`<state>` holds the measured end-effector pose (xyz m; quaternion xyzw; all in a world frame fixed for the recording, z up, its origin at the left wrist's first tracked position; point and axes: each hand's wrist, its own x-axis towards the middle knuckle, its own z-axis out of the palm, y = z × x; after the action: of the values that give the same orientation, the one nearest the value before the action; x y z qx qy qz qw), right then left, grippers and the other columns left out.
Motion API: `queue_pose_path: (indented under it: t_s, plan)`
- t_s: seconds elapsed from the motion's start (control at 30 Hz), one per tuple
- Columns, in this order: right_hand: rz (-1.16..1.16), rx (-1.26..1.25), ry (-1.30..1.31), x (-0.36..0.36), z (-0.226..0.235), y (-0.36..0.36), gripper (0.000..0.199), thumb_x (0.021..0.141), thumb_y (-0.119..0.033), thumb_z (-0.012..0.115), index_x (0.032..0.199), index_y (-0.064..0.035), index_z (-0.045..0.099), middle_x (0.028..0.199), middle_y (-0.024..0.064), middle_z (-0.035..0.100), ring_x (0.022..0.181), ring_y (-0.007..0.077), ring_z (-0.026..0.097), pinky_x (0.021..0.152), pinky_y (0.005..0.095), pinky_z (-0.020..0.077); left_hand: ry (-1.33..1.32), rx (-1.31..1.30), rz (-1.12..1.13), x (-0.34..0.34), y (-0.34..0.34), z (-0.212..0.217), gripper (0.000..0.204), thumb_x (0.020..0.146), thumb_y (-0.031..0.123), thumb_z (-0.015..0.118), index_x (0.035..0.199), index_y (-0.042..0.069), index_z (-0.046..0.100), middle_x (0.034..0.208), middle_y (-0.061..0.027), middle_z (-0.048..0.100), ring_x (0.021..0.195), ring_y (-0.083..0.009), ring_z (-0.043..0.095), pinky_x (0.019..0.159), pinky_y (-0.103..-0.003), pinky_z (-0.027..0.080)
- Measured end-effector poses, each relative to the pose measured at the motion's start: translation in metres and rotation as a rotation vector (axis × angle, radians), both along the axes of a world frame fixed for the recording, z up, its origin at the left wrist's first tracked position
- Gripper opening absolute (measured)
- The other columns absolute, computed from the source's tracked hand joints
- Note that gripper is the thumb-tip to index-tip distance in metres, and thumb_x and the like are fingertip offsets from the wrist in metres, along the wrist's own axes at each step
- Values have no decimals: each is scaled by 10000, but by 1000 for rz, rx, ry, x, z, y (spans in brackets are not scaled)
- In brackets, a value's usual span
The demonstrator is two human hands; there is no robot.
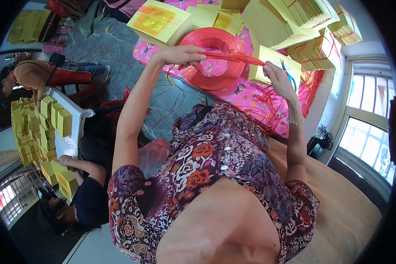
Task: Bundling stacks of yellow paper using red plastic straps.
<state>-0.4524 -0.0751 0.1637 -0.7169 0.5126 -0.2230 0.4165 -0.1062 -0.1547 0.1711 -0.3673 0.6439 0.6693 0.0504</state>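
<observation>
the left hand and right hand are both pinching, fingers clamped, a taut red plastic strand stretching over the red string coil lying on the pink table cover.

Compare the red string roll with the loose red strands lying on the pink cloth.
The round red plastic string roll is wound into a neat ring with a hollow centre; the loose red plastic strands lie tangled and spread out. The left hand rests on the roll, while no hand touches the loose strands. Both lie on the pink cloth.
</observation>
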Motion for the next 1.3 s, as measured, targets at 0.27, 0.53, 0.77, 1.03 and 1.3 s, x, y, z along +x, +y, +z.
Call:
queue_pose_path:
  t_s: [0.27,0.53,0.77,1.03,1.3]
  plan:
    - [-23,-19,10,-7,-17,14,289,953,-251,406,844,10,470,640,153,478,592,266,499,593,363,414,-73,-15,-31,-14,-15,19,331,915,324,513,1127,73,558,707,64,462,565,-3,370,448,-159,280]
    - [-120,-263,177,16,24,34,197,915,-217,462,845,-33,458,661,202,524,649,386,554,558,448,418,122,-289,42,-18,-13,23,459,854,311,607,1230,72,499,1132,-59,542,1073,-132,486,920,-286,393]
    - [-58,-288,118,24,29,34,177,911,-199,467,857,-30,470,679,190,536,667,372,568,571,436,430,356,-299,-48,-67,-8,16,369,838,218,631,1153,59,524,1094,-32,549,1025,-117,501,887,-276,407]
    - [-131,-85,-33,-8,10,38,286,970,-228,373,789,-9,407,640,66,369,597,157,389,562,283,352,490,48,187,-63,-10,6,194,885,229,554,915,38,570,835,-6,569,921,-111,550,826,-250,419]
    - [-208,-111,-118,-27,-9,43,301,965,-252,376,798,-11,443,607,114,404,562,221,422,556,327,371,909,390,449,-35,-25,-3,236,908,281,518,797,73,524,649,28,462,607,-81,424,612,-234,415]
